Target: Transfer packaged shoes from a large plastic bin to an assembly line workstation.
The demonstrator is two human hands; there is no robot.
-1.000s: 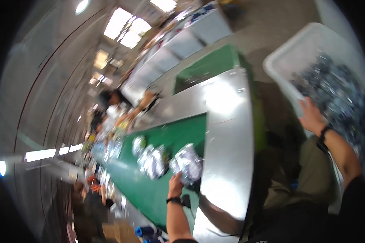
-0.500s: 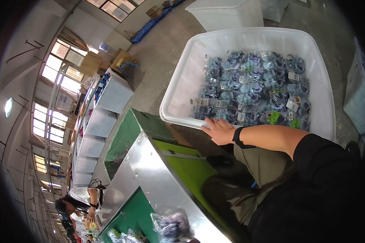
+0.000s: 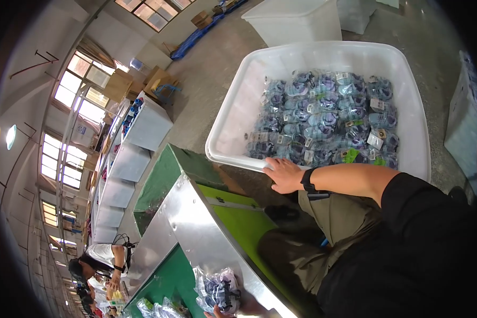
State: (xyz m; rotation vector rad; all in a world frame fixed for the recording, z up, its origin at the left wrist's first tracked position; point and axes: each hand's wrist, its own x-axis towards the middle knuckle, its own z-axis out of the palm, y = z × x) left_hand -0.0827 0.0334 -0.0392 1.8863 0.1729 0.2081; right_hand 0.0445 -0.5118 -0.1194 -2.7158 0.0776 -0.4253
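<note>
My right hand (image 3: 286, 176) reaches across to the near-left rim of a large white plastic bin (image 3: 225, 124), its fingers curled over the edge. Rows of clear-bagged blue and purple shoes (image 3: 323, 114) fill the bin's floor, some with white tags or green pieces. At the bottom edge only the fingers of my left hand (image 3: 216, 313) show, closed on a bagged pair of shoes (image 3: 218, 291) over the metal table edge. More bagged shoes (image 3: 161, 307) lie on the table's green surface (image 3: 161, 278) beside it.
A metal-edged worktable (image 3: 206, 220) with a lime-green side panel stands between my hands. Next to it is a dark green box-like stand (image 3: 159, 183). Other white bins (image 3: 297, 21) stand behind and at right. A co-worker (image 3: 103, 259) leans over the table at lower left.
The bagged shoes at the bottom, blurred before, now show clearly, slightly shifted, with fingers of my left hand visible. The bin and my right hand sit slightly lower and further left in view.
</note>
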